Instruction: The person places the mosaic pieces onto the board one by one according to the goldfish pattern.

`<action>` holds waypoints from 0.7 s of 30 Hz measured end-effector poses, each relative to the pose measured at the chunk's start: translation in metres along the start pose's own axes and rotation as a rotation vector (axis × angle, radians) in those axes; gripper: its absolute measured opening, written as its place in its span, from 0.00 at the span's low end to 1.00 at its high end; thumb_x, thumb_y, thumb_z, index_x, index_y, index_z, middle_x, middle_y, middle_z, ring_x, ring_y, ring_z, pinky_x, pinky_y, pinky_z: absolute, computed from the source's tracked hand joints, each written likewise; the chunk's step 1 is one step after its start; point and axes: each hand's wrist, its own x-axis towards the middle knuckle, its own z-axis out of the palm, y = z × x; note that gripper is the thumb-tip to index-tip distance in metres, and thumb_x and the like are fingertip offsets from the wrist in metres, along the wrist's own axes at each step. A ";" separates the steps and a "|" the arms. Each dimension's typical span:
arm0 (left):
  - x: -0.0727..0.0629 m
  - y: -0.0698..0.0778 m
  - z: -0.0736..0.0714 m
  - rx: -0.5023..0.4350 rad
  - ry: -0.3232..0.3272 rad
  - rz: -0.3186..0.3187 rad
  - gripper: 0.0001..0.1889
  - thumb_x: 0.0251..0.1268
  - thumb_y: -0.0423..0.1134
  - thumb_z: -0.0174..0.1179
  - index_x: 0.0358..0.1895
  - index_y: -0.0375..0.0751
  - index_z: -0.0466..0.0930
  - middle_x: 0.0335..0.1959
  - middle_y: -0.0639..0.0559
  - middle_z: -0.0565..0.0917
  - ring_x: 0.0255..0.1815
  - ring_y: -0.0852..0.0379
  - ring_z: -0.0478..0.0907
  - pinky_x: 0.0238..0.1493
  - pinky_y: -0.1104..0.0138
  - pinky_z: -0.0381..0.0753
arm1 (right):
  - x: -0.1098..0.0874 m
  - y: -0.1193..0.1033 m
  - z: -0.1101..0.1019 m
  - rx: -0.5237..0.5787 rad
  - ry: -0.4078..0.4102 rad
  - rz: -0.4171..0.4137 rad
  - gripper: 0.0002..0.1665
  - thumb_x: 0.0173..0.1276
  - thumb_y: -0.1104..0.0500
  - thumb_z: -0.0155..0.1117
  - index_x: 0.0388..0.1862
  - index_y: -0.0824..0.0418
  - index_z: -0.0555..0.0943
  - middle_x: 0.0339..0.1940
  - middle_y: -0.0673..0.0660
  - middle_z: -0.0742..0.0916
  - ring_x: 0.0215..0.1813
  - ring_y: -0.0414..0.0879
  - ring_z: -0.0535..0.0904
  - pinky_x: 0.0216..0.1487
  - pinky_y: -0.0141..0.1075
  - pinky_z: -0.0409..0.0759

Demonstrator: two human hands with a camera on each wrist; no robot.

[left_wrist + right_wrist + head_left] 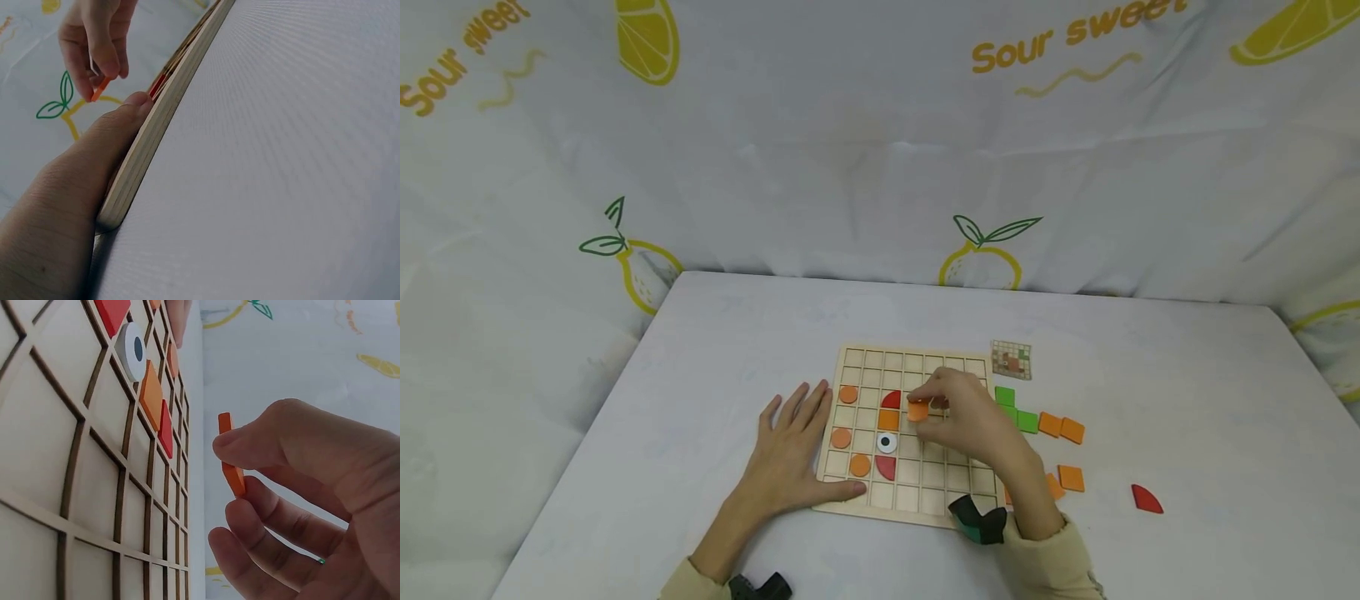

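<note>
The left hand (75, 175) rested its thumb over the edge of the board (159, 125), near a red piece (159, 84), while beyond that edge the right hand (100, 37) pinched an orange tile (100, 90).

A pale cloth (820, 192) is hanging behind the white worktop (662, 408), its hem rippling along the far edge. Near the top I'm reading orange lettering (1077, 33), "Sour sweet", which is slanting upward on the right; the same words (452, 62) are climbing more steeply on the left, and a wavy line (1078, 75) is trailing beneath each. A yellow lemon slice (652, 43) is showing at upper left, and another slice (1296, 32) is filling the far right corner. Lower down, a lemon outline (651, 271) is sprouting green leaves (602, 245) by the worktop's left corner, while a second outline (981, 265) is peeking over the back edge.
</note>
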 end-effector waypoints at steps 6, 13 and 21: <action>0.000 0.000 0.000 -0.003 -0.021 -0.010 0.68 0.40 0.82 0.62 0.82 0.41 0.53 0.85 0.48 0.55 0.86 0.43 0.48 0.79 0.38 0.43 | 0.002 0.005 0.006 0.015 0.016 -0.020 0.19 0.53 0.69 0.73 0.46 0.64 0.90 0.36 0.51 0.86 0.39 0.44 0.78 0.43 0.33 0.80; 0.000 0.000 0.001 0.004 -0.027 -0.016 0.69 0.40 0.83 0.61 0.82 0.41 0.52 0.85 0.49 0.54 0.86 0.44 0.47 0.80 0.38 0.43 | 0.004 0.011 0.013 0.040 0.004 -0.020 0.18 0.53 0.70 0.73 0.46 0.65 0.90 0.35 0.52 0.87 0.36 0.44 0.76 0.37 0.30 0.76; -0.001 0.000 0.000 0.000 0.015 0.011 0.69 0.40 0.86 0.58 0.82 0.40 0.54 0.84 0.46 0.57 0.85 0.42 0.50 0.79 0.37 0.46 | 0.005 0.017 0.014 0.018 -0.002 -0.047 0.17 0.54 0.71 0.73 0.45 0.64 0.91 0.36 0.52 0.88 0.36 0.42 0.75 0.38 0.30 0.75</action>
